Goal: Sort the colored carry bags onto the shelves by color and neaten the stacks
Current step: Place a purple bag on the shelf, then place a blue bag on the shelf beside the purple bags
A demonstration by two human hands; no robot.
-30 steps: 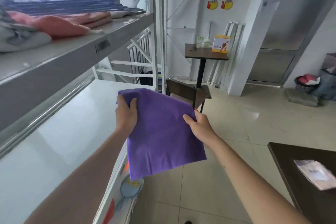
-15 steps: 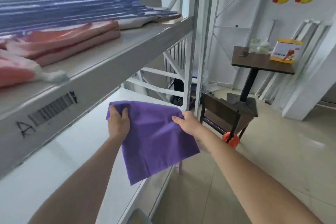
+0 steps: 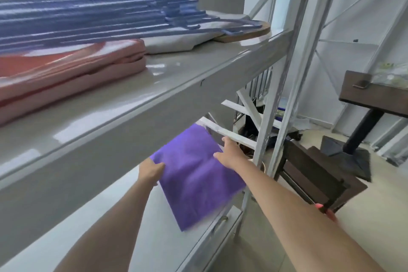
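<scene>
A person's two hands hold a folded purple carry bag (image 3: 194,174) flat over the lower shelf (image 3: 92,234), near that shelf's front right corner beside the white rack upright (image 3: 271,104). The left hand (image 3: 151,171) grips the bag's left edge, thumb on top and fingers curled beneath, out of sight. The right hand (image 3: 230,153) holds the bag's far right edge, thumb laid on the fabric; whether its fingers are spread or pressed together cannot be told, as they are hidden behind the cloth. The bag's near corner hangs past the shelf's front edge.

On the upper shelf (image 3: 181,77), a stack of pink bags (image 3: 72,68) lies along the left, close to the front edge. Behind it rests a tall pile of blue bags (image 3: 99,20), with a grey-white bag (image 3: 187,40) under its right end, toward the shelf's right edge. A dark wooden bench (image 3: 373,93) on a black pedestal stands on the floor to the right, well apart from the rack.
</scene>
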